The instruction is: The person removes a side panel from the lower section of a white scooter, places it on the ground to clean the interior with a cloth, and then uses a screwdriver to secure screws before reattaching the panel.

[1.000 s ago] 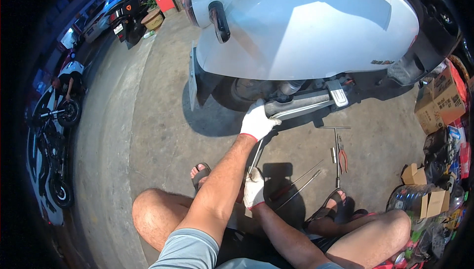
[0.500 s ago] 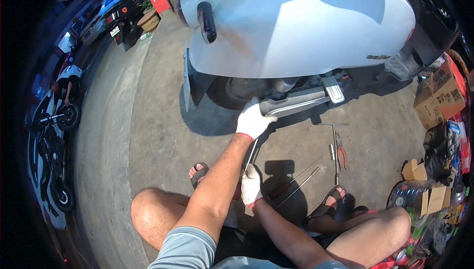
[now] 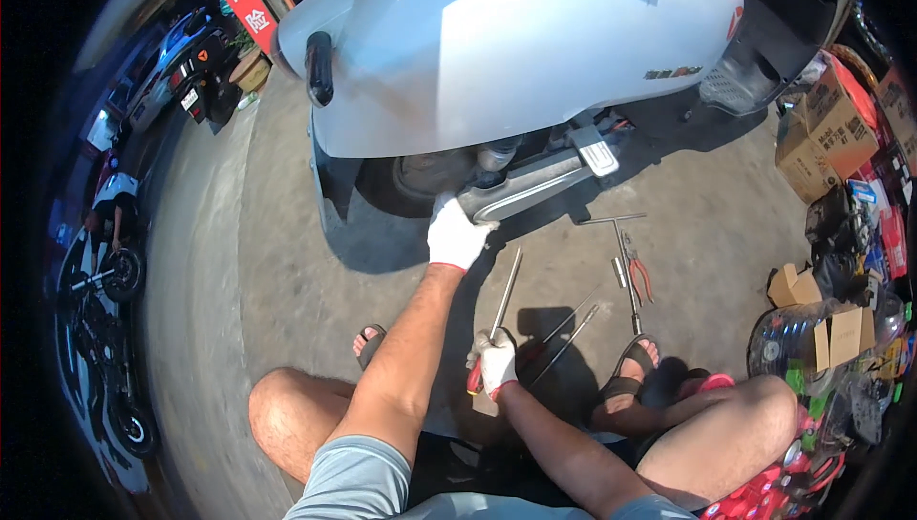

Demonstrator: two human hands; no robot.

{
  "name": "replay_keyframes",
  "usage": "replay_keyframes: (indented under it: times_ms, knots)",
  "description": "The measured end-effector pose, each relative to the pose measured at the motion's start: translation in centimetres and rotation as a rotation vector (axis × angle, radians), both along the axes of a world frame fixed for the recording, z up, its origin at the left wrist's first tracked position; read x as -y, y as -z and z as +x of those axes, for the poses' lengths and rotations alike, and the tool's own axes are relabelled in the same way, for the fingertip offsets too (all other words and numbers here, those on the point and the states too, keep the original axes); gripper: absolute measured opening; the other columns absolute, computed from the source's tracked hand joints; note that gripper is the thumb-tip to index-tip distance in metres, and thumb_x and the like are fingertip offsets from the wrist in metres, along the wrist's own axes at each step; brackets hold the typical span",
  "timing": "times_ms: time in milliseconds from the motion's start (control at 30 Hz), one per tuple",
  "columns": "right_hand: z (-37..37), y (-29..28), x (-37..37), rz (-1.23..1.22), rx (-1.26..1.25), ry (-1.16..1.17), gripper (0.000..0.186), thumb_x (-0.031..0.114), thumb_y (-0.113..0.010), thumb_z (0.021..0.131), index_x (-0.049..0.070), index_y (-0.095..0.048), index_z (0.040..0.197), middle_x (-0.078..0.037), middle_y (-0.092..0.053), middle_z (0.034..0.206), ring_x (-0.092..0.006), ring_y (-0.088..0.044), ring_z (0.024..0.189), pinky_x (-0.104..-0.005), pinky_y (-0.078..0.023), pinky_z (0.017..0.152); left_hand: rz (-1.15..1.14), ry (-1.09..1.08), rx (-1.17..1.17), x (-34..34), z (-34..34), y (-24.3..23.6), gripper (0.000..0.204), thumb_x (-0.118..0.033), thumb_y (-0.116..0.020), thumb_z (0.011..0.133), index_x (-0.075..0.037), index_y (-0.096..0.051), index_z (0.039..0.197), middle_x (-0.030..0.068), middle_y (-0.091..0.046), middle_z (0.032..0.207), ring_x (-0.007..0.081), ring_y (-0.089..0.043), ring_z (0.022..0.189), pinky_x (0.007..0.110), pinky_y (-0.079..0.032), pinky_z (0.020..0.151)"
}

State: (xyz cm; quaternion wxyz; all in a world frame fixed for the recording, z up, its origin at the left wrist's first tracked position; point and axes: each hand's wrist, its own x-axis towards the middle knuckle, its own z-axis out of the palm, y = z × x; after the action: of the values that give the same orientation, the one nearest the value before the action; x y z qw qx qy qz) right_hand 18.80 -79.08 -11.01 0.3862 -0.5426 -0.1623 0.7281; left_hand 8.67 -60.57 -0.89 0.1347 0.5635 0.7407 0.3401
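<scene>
A silver scooter (image 3: 535, 52) stands with its rear wheel low in front of me. Along its lower side runs a dark long cover with silver trim (image 3: 530, 189). My left hand (image 3: 457, 233), in a white glove with a red cuff, is closed round the near left end of this cover; its fingertips are partly hidden. My right hand (image 3: 497, 364), also gloved, grips a screwdriver (image 3: 508, 289) by its red handle. The screwdriver's long metal shaft points up and away from me, its tip apart from the cover and from my left hand.
On the concrete right of the screwdriver lie a T-handle wrench (image 3: 626, 267), red-handled pliers (image 3: 641, 276) and thin long tools (image 3: 568, 339). Cardboard boxes (image 3: 829, 128) and bottles (image 3: 778, 348) crowd the right side. Motorcycles (image 3: 105, 329) stand far left.
The screwdriver's tip has come away from beside my left hand, and the tool now sits further right. My left hand stays at the cover's end. The whole view has shifted somewhat.
</scene>
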Motion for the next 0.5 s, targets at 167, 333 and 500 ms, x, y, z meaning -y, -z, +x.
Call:
replay_keyframes:
  times_ms: [167,333,500]
  knots:
    - [0.7,1.7,-0.6,-0.002,0.035,0.130,0.007,0.013,-0.055,0.096,0.006,-0.055,0.099,-0.004,-0.056,0.070,-0.0148,-0.054,0.049,-0.0303,-0.045,0.042,0.006,0.006,-0.101,-0.1,0.0,0.1,0.069,-0.031,-0.089,0.063,0.003,-0.049,0.108,0.0246,-0.061,0.105,0.0406,-0.062,0.101,0.045,-0.051,0.086]
    - [2.6,7.1,-3.4,0.013,0.069,0.271,0.009,0.009,-0.057,0.088,0.009,-0.055,0.097,-0.005,-0.054,0.067,-0.0205,-0.053,0.047,-0.0364,-0.040,0.041,0.037,-0.036,-0.144,-0.3,0.4,0.9,0.067,-0.032,-0.088,0.065,0.001,-0.049,0.108,0.0245,-0.062,0.103,0.0432,-0.062,0.097,0.047,-0.051,0.082]
    - [9.0,16.0,-8.5,0.027,0.892,-0.041,0.021,0.006,-0.059,0.079,0.006,-0.053,0.099,-0.015,-0.060,0.077,-0.0360,-0.063,0.067,-0.0474,-0.050,0.059,0.055,0.036,-0.046,-1.5,3.2,1.1,0.073,-0.029,-0.088,0.064,0.001,-0.048,0.117,0.0257,-0.060,0.109,0.0433,-0.061,0.103,0.046,-0.050,0.087]
